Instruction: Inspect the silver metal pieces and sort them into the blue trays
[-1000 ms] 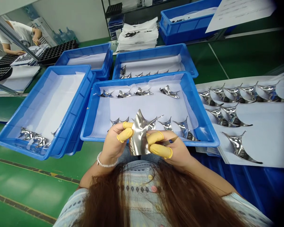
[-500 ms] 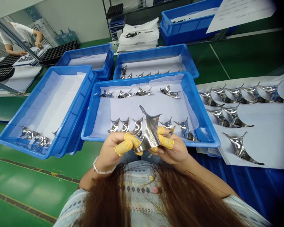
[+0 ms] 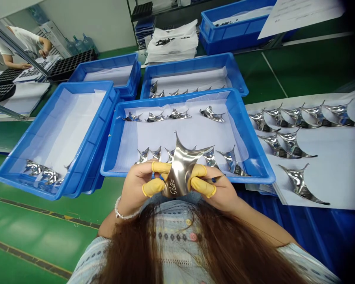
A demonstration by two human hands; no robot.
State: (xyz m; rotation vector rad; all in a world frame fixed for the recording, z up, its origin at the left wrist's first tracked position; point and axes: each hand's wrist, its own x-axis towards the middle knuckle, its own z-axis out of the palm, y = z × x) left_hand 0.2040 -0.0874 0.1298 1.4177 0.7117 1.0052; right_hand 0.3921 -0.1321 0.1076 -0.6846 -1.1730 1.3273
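Between my two hands is a shiny curved metal piece (image 3: 182,165) with pointed corners and script lettering near its lower left edge. My left hand (image 3: 144,179), in yellow finger cots, pinches its left side. On the opposite side, my right hand (image 3: 214,183), also wearing yellow finger cots, grips the right edge. A thin pointed item (image 3: 215,179) pokes out by the right fingers; its kind is unclear. Just beyond, a blue tray (image 3: 262,175) lined with white paper holds several similar metal pieces (image 3: 230,159) in two rows.
At left, another blue tray (image 3: 6,169) contains a few metal pieces. More pieces (image 3: 298,183) lie on white paper at right. Behind stand further blue trays (image 3: 189,65) and a stack of white sheets (image 3: 173,43). A person (image 3: 20,43) works at the far left.
The metal piece has been turned in my hands, so its broad face and lettering now show differently, with the lettering at lower left. Both hands stay in nearly the same place.
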